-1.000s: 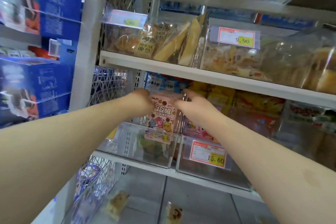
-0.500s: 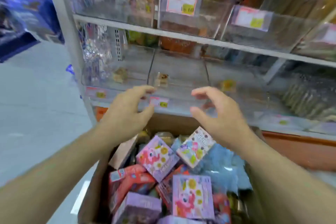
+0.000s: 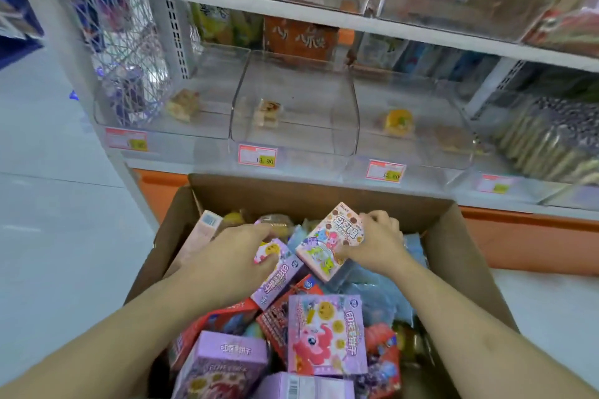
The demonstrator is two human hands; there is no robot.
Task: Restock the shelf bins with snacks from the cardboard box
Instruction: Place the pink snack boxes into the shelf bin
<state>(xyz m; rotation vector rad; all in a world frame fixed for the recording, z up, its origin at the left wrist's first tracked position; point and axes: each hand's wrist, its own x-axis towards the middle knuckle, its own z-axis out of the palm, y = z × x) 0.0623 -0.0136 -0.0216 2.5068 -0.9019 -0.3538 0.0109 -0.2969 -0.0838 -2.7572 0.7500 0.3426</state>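
An open cardboard box [image 3: 311, 193] stands on the floor below the shelf, full of purple, pink and red snack boxes. My left hand [image 3: 240, 256] reaches into it and grips a purple snack box [image 3: 275, 272] from above. My right hand [image 3: 377, 244] holds a pink cartoon snack box [image 3: 330, 240] by its right side, tilted up out of the pile. A larger purple box with a pink pony [image 3: 327, 334] lies face up nearer to me. Clear shelf bins [image 3: 293, 146] sit just beyond the cardboard box.
The three clear bins on the lowest shelf each hold a single small pastry. Price tags [image 3: 257, 155] hang on their fronts. A wire basket [image 3: 123, 74] hangs at the shelf's left end. An orange base strip [image 3: 531, 240] runs under the shelf. Pale floor lies to the left.
A second ago both hands were up at a shelf bin by a pink box. The view then dropped to the cardboard box, and both hands have now gone into it and taken hold of snack boxes.
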